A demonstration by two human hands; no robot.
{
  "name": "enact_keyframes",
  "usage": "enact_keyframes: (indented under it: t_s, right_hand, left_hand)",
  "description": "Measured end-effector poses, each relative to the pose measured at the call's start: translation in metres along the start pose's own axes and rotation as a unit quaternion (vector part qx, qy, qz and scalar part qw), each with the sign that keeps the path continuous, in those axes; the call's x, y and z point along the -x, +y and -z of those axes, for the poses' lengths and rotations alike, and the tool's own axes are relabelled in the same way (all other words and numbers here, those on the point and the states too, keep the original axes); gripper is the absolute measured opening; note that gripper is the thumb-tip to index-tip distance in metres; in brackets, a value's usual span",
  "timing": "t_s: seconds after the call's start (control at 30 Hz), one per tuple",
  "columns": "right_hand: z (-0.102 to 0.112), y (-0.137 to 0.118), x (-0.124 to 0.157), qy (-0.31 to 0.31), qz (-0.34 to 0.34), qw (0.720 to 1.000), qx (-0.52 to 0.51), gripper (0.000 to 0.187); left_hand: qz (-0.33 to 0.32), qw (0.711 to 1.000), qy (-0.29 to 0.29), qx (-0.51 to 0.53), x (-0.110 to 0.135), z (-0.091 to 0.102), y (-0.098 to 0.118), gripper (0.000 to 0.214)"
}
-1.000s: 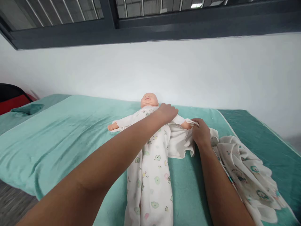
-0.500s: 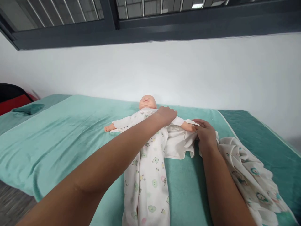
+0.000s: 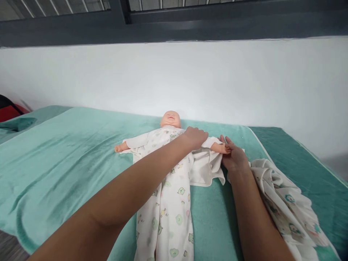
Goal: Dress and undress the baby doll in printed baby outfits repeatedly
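Observation:
A baby doll [image 3: 170, 120] lies on its back with both arms spread, dressed in a white printed garment [image 3: 178, 210] with long sleeves. My left arm crosses over its chest. My left hand [image 3: 196, 137] is closed around the sleeved upper arm on the right side; its fingertips are partly hidden. Beyond the cuff, the doll's bare hand [image 3: 220, 148] rests against the palm of my right hand [image 3: 234, 155], whose fingers are open and extended beside it. A loose white flap of cloth [image 3: 205, 170] spreads beneath that arm.
A crumpled white printed cloth [image 3: 288, 206] lies right of my right forearm. Everything rests on a green plush cover [image 3: 67, 156]. Behind it stands a white wall [image 3: 163, 79] under a dark window frame [image 3: 174, 30]. A red and black object [image 3: 9, 108] is at far left.
My right hand has let go of the white cuff edge it pinched and turned palm up with fingers opened beside the doll's hand. My left hand stays on the sleeved arm. The view shifted slightly.

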State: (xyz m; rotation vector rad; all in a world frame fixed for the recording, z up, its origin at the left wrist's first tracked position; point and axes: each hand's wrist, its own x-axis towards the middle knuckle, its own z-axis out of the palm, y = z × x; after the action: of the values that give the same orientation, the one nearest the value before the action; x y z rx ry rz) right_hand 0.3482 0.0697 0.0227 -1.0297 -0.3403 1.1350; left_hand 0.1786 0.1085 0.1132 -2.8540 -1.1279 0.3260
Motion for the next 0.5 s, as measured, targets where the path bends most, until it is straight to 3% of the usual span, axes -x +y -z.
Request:
enact_keyframes:
  t_s: [0.2, 0.37, 0.43, 0.5]
  right_hand:
    - [-0.011, -0.004, 0.008, 0.055, 0.012, 0.997, -0.045, 0.043]
    - [-0.015, -0.003, 0.015, 0.075, 0.137, 0.985, 0.071, 0.021]
    - [-0.017, 0.000, 0.019, 0.077, 0.214, 0.957, 0.179, 0.016]
    - [-0.020, 0.005, 0.022, 0.063, 0.292, 0.892, 0.340, 0.016]
  left_hand:
    - [0.030, 0.999, 0.001, 0.026, 0.008, 0.003, 0.005, 0.035]
    - [0.091, 0.983, 0.094, 0.127, 0.060, 0.002, -0.027, 0.032]
    - [0.131, 0.956, 0.160, 0.207, 0.088, -0.011, -0.043, 0.031]
    - [0.152, 0.907, 0.239, 0.311, 0.111, -0.031, -0.056, 0.032]
